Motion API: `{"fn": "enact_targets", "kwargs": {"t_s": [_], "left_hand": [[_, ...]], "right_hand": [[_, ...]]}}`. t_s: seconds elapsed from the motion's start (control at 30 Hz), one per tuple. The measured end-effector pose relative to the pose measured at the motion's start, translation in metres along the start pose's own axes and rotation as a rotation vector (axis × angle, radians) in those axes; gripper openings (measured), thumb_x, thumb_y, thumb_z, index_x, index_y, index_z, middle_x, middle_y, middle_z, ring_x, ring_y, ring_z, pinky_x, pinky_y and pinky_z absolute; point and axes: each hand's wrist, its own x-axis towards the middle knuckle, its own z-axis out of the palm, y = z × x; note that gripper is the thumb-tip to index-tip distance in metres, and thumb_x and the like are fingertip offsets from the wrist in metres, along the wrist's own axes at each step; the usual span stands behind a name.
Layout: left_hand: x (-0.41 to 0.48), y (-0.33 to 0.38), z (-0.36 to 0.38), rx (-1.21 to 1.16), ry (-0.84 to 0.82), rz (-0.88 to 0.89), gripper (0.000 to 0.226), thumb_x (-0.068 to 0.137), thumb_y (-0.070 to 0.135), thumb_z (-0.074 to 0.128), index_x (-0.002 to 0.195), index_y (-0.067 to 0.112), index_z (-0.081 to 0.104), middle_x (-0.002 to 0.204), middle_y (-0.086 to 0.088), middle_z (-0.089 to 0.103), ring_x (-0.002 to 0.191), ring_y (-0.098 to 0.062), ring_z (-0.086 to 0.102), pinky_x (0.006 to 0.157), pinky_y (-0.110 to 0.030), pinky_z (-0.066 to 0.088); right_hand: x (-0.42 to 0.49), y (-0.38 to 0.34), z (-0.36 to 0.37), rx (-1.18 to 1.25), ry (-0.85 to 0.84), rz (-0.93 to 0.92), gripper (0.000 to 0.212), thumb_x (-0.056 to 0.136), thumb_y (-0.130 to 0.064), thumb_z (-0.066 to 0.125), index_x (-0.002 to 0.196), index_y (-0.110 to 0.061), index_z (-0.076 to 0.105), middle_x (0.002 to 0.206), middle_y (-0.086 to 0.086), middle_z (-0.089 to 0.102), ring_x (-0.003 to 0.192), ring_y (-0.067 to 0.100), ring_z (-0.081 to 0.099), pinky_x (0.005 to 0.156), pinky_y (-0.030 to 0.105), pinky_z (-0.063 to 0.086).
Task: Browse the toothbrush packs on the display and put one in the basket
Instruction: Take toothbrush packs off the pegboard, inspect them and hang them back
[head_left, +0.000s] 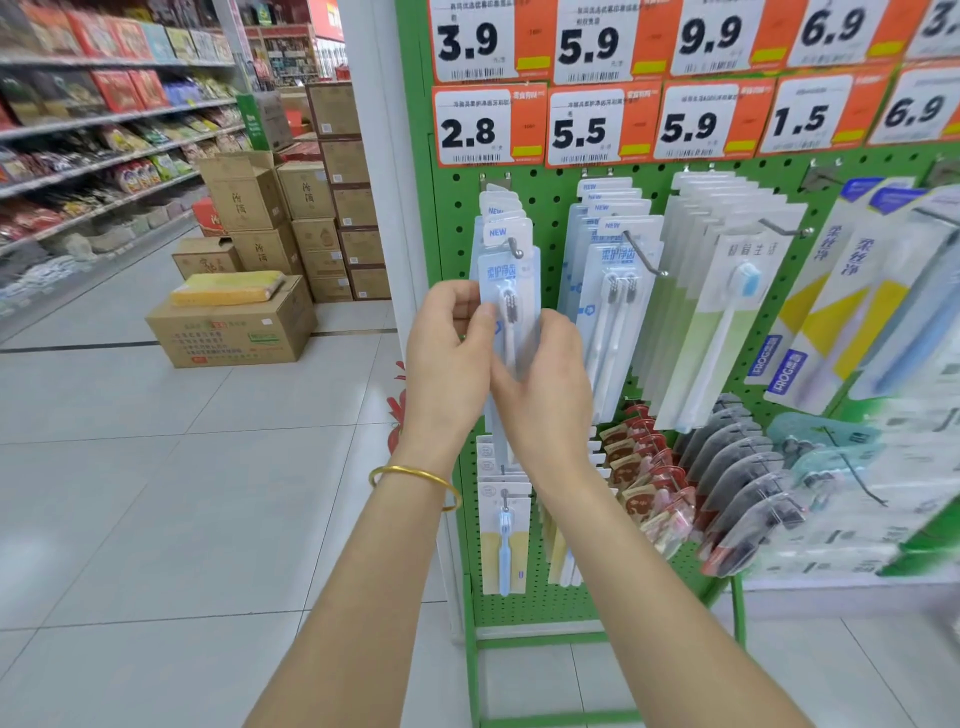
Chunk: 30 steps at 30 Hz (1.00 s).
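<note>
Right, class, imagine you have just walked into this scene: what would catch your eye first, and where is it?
The big orange-and-white price tags run across the top of the green pegboard. In the centre, the left hand and right hand together hold a clear toothbrush pack at the leftmost column of packs. To the left, cardboard boxes are stacked on the tiled floor.

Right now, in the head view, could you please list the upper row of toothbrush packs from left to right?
Single-brush pack held by left hand and right hand, twin-brush packs, blue-bristled brush packs, FROG packs.
</note>
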Motion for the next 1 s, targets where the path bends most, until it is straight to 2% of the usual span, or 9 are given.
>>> {"fn": "enact_targets", "kwargs": {"t_s": [0.1,0.4,0.73,0.87,0.93,1.0], "left_hand": [[0.006,-0.001,0.001,0.009,0.001,-0.006,0.01,0.093,0.007,0.052,0.099,0.014,0.056,0.086,0.012,0.059,0.07,0.012,0.054,0.068,-0.007,0.044],[0.004,-0.005,0.0,-0.002,0.001,-0.035,0.011,0.093,0.006,0.051,0.093,0.016,0.055,0.083,0.011,0.058,0.067,0.012,0.054,0.066,-0.006,0.043],[-0.008,-0.002,-0.001,0.049,0.023,-0.01,0.013,0.093,0.007,0.05,0.095,0.019,0.053,0.089,0.012,0.056,0.074,0.012,0.053,0.071,-0.008,0.042],[-0.017,0.0,0.001,0.167,0.194,0.125,0.019,0.089,0.007,0.049,0.106,0.016,0.05,0.098,0.015,0.045,0.089,-0.001,0.05,0.084,-0.025,0.044],[-0.023,0.004,0.004,0.198,0.262,0.232,0.02,0.087,0.007,0.049,0.106,0.016,0.05,0.097,0.019,0.041,0.091,-0.007,0.049,0.083,-0.03,0.046],[-0.029,0.008,0.011,0.204,0.254,0.322,0.02,0.086,0.007,0.048,0.104,0.016,0.051,0.097,0.017,0.042,0.09,-0.008,0.049,0.08,-0.028,0.045]], "right_hand": [[0.005,0.0,0.002,-0.002,-0.009,0.012,0.052,0.089,-0.044,0.058,0.124,-0.009,0.042,0.116,0.003,0.048,0.103,0.02,0.049,0.072,0.032,0.041],[0.004,0.004,0.004,-0.039,-0.016,-0.001,0.052,0.089,-0.043,0.058,0.123,-0.008,0.043,0.116,0.006,0.049,0.104,0.021,0.048,0.075,0.033,0.042],[0.0,0.009,0.0,-0.138,0.002,0.032,0.059,0.083,-0.057,0.058,0.119,-0.013,0.044,0.113,-0.001,0.051,0.099,0.02,0.053,0.069,0.034,0.043],[-0.006,0.018,-0.01,-0.12,0.021,0.016,0.061,0.083,-0.056,0.059,0.126,-0.015,0.043,0.118,-0.002,0.052,0.106,0.016,0.051,0.078,0.036,0.046],[-0.009,0.027,-0.017,-0.072,0.018,0.024,0.054,0.087,-0.049,0.057,0.127,-0.015,0.043,0.118,-0.002,0.051,0.106,0.014,0.051,0.079,0.033,0.045],[-0.011,0.038,-0.023,-0.028,0.056,0.052,0.046,0.09,-0.04,0.056,0.125,-0.014,0.044,0.116,-0.001,0.051,0.106,0.015,0.051,0.083,0.036,0.046]]}}
